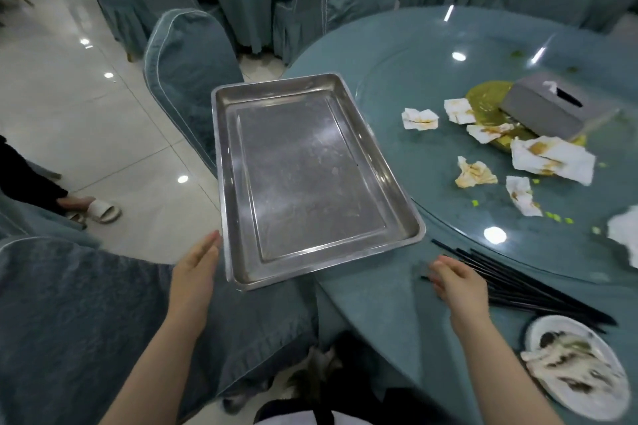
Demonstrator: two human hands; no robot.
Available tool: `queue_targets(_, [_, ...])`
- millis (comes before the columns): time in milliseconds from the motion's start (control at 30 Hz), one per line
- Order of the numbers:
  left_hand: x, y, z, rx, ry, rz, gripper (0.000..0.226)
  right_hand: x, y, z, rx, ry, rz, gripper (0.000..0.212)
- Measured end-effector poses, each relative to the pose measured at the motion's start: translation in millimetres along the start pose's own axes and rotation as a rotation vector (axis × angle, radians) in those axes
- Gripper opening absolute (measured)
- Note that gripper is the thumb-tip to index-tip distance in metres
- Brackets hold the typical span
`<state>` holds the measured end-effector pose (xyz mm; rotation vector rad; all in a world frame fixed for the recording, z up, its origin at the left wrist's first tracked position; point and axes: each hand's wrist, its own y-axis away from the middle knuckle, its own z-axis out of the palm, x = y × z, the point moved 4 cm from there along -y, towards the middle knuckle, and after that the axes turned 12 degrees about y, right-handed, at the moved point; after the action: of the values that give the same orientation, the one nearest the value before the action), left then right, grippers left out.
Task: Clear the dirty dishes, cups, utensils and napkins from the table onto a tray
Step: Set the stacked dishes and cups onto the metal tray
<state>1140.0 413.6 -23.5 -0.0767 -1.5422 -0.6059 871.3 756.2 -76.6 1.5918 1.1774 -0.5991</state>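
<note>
An empty steel tray lies half on the round table's edge and half over a covered chair. My left hand is flat beside the tray's near left corner, fingers straight, holding nothing. My right hand hovers over the tablecloth just right of the tray, fingers relaxed, beside a bundle of black chopsticks. Several stained crumpled napkins are scattered on the glass turntable. A dirty white plate with scraps sits at the near right.
A grey tissue box rests on a yellow-green plate on the turntable. Teal-covered chairs ring the table. Another person's sandalled foot is on the tiled floor at the left. Green food bits dot the glass.
</note>
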Motion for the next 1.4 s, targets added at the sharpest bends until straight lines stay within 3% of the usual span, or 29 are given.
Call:
queue_targets(200, [9.4, 17.5, 62.0, -0.238, -0.069, 0.018, 0.021, 8.5, 33.8, -47.3, 0.024, 0.174, -0.128, 0.016])
queue_targets(433, [5.0, 44.1, 132.3, -0.472, -0.107, 0.0, 0.026, 12.6, 33.6, -119.7, 0.115, 0.484, -0.193, 0.037])
queue_targets(567, [3.6, 52.0, 168.4, -0.484, -0.135, -0.001, 0.029, 16.0, 13.2, -147.6, 0.092, 0.667, -0.191, 0.054])
queue_targets(733, [-6.1, 62.9, 205.6, -0.462, -0.205, -0.006, 0.026, 19.1, -28.8, -172.7, -0.056, 0.78, -0.162, 0.071])
queue_targets(967, [-19.2, 73.0, 234.2, -0.416, -0.291, 0.008, 0.027, 11.9, -81.3, -169.0, -0.258, 1.307, -0.33, 0.097])
queue_targets(1167, [-23.2, 84.9, 240.3, -0.348, -0.312, 0.02, 0.025, 16.9, -91.1, -148.9, -0.263, 1.445, -0.449, 0.077])
queue_targets(1400, [-26.3, 101.5, 251.3, -0.348, -0.436, 0.046, 0.025, 12.8, -94.8, -125.3, -0.322, 1.412, -0.629, 0.05])
